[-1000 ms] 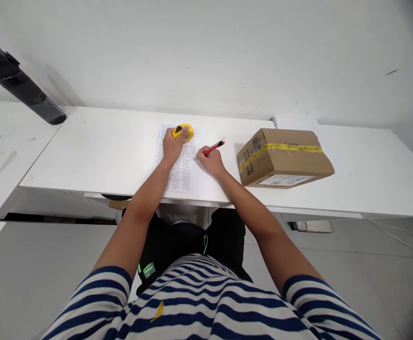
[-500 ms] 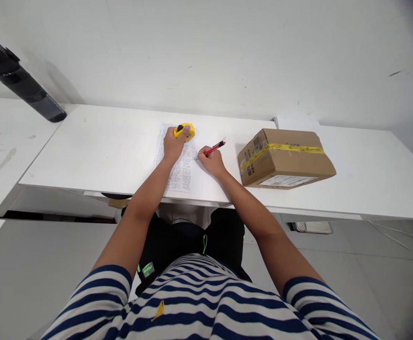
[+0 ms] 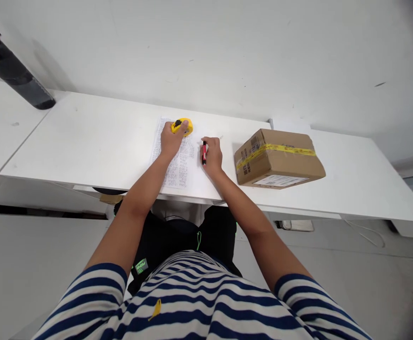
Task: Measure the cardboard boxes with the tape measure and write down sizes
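My left hand (image 3: 171,141) is closed around a yellow tape measure (image 3: 186,126) with a black button, over the upper part of a sheet of paper (image 3: 175,175) covered in rows of dark marks. To the right of the sheet, my right hand (image 3: 213,153) grips a red and black pen (image 3: 204,153). The pen lies across the fingers, roughly upright in the view, its lower end pointing toward me. Beyond my right hand stands a taped cardboard box (image 3: 291,163) with a white label on its near side.
The white desk (image 3: 96,137) runs along a wall. Papers (image 3: 291,125) lie behind the box. A black wrapped cylinder (image 3: 18,71) leans at the far left. Under the desk, a cable (image 3: 365,233) trails over the floor.
My right hand has turned and lifted from its writing grip; the pen swung from slanting up-right to nearly upright. My left hand keeps the tape measure. The view shifted slightly.
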